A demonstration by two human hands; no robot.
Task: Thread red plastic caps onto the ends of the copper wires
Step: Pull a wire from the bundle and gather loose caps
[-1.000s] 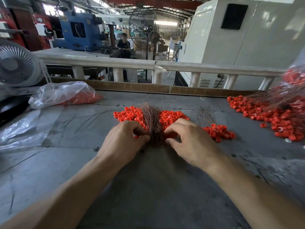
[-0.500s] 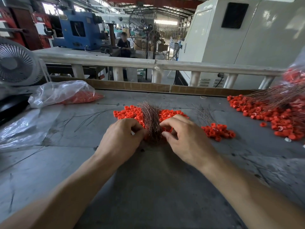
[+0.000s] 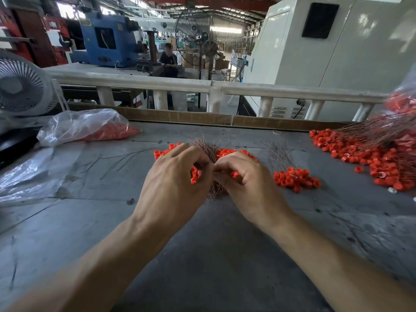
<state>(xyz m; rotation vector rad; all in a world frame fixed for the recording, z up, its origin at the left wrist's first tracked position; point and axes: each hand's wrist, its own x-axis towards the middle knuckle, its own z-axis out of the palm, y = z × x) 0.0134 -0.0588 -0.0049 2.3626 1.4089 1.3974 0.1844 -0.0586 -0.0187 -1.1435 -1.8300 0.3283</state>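
A bundle of thin copper wires (image 3: 205,147) lies on the grey table (image 3: 202,255), over a pile of loose red caps (image 3: 228,152). Both hands are lifted just above the bundle, fingertips meeting. My left hand (image 3: 173,179) has its fingers curled round red caps (image 3: 194,174). My right hand (image 3: 246,180) pinches a thin copper wire against the left fingertips. The wire's tip is hidden between the fingers. A small heap of capped wires (image 3: 295,179) lies to the right of my right hand.
A large spread of red caps with long wires (image 3: 371,158) covers the right side. A clear bag of caps (image 3: 90,128) and loose plastic sheet (image 3: 33,174) lie at the left. A fan (image 3: 20,86) stands at far left, behind a white railing (image 3: 213,86).
Both hands have risen off the pile and drawn together. The left hand now holds caps, and the right hand has picked a wire from the bundle.
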